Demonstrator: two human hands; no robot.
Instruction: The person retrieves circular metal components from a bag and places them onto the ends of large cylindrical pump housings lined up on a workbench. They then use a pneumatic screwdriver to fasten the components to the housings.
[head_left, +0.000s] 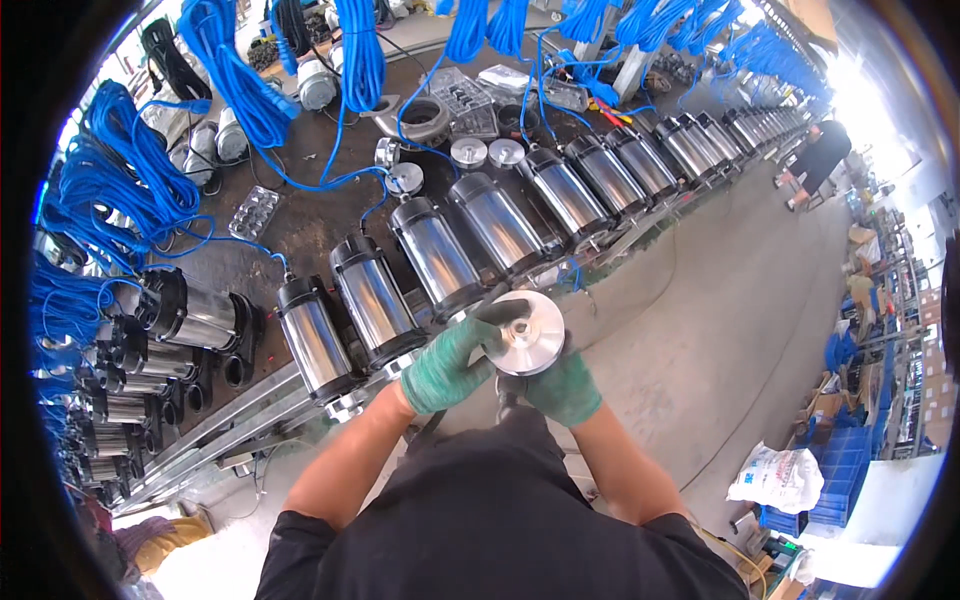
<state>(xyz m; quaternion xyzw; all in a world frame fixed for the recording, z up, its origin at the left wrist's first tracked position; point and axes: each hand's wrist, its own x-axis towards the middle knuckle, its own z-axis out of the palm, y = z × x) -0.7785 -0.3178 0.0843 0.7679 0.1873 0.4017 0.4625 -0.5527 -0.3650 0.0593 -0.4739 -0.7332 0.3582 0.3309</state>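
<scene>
A round, shiny metal disc (540, 345) with a small hole at its raised centre is held in front of my body, just off the bench edge. My left hand (445, 365), in a green glove with dark fingertips, grips the disc's left side, its fingers reaching over the rim. From below and to the right, my right hand (566, 388) in a matching glove supports the disc; most of its fingers are hidden underneath. Nearest to my hands on the bench lie silver motor cylinders with black ends, such as one motor (436, 250) just beyond the left hand.
A long row of similar motors (600, 175) runs along the bench (300, 215). Coiled blue cables (362, 55) hang above. Smaller discs (468, 152) and a clear plastic tray (255, 212) lie behind the motors. Another person (822, 155) bends at the far right. A white sack (778, 478) sits by blue crates (842, 470).
</scene>
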